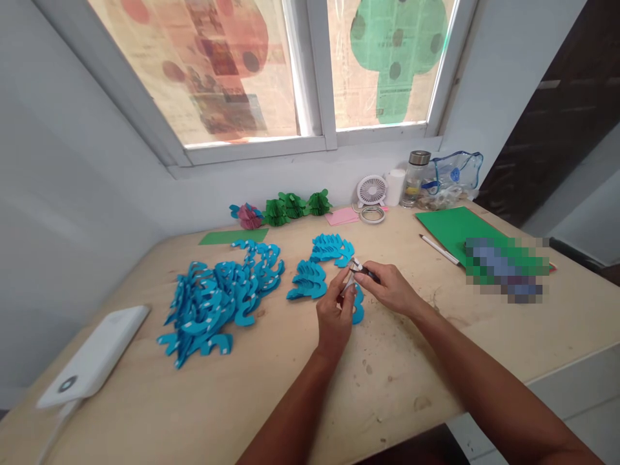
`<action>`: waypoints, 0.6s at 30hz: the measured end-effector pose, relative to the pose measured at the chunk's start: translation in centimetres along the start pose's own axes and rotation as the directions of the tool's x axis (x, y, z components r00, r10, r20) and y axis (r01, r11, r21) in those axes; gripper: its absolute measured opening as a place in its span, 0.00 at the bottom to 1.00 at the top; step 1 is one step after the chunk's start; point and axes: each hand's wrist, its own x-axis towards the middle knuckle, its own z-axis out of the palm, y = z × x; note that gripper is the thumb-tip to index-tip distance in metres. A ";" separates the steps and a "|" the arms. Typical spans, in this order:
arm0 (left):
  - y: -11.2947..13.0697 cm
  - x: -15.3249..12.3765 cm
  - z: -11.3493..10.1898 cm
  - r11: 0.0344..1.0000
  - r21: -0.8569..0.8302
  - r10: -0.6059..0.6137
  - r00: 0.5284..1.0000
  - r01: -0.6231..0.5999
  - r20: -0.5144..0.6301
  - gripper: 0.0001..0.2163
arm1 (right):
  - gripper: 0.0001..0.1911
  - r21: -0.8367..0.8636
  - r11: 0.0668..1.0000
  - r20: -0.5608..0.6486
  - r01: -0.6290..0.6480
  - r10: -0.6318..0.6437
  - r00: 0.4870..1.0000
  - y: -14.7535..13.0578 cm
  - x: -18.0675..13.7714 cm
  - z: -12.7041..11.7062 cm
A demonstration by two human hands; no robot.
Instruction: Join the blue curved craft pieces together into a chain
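Left hand [334, 316] pinches a blue cutout [359, 312] hanging just below its grip; right hand [391, 289], touching from the right, is closed on a dark tool [371, 274] (too small to name)

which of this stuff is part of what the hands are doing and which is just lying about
In hand: left hand and right hand, both on the small tool; blue cutout under them; big blue pile and smaller blue stacks nearby.
Lying about: fan, green sheet, pencil, white device, green paper trees, tape roll.
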 end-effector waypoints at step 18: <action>0.6 0.1 -0.1 1.000 0.001 0.007 1.000 -0.007 -0.006 0.13 | 0.16 -0.012 1.000 0.023 0.003 -0.002 1.000 0.0 -0.1 0.2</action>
